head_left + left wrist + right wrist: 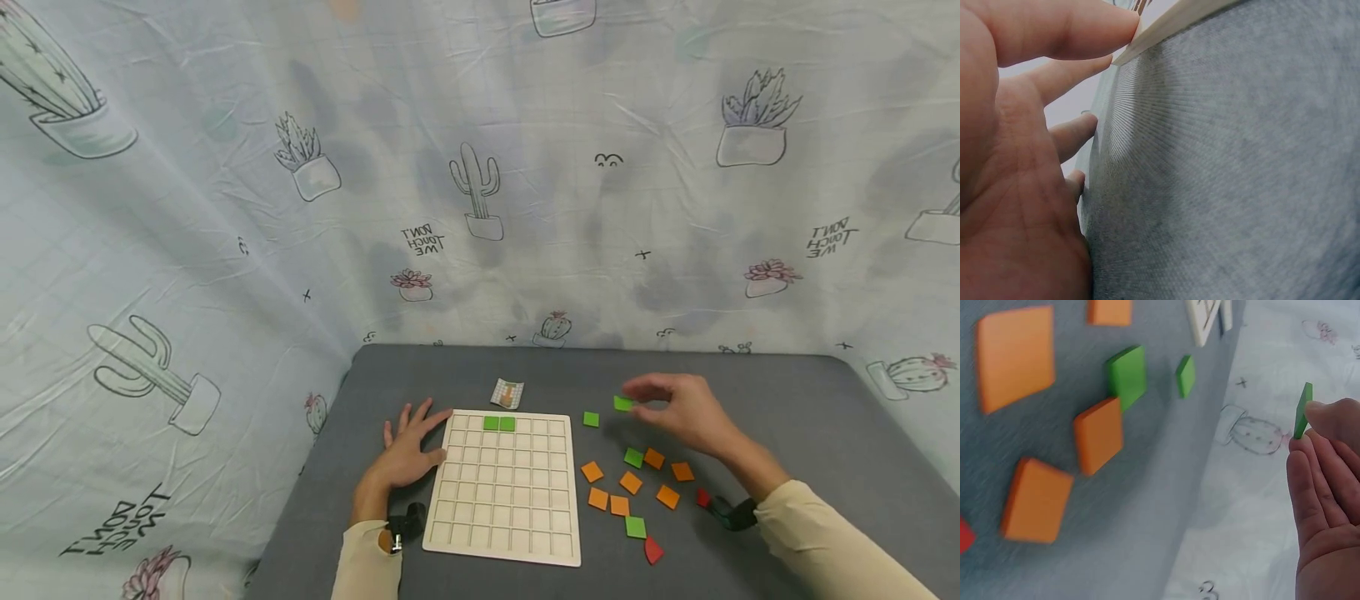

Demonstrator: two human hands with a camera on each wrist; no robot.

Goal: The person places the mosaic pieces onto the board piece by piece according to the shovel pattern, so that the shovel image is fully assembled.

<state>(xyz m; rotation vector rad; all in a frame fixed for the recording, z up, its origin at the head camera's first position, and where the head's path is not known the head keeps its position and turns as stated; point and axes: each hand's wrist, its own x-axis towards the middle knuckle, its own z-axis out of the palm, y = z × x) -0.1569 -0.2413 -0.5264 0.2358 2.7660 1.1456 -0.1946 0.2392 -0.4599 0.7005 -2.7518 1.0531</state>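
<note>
A pale wooden grid board [502, 492] lies on the grey table, with two green square tiles [499, 423] side by side in its top row. My left hand [408, 450] has its fingers spread and touches the board's left edge near the upper corner; in the left wrist view the thumb and index fingertips meet the board's rim. Above the table, right of the board, my right hand [678, 408] pinches a green square tile [1303, 411] between thumb and fingertips. Another green tile [591, 419] lies on the table just left of that hand.
Right of the board lie several orange tiles [631, 482], more green tiles [635, 527] and a red quarter-round piece [653, 550]. A second red piece [702, 497] is partly hidden near the right wrist strap. A small printed pattern card [507, 393] lies behind the board. Cactus-print cloth hangs around the table.
</note>
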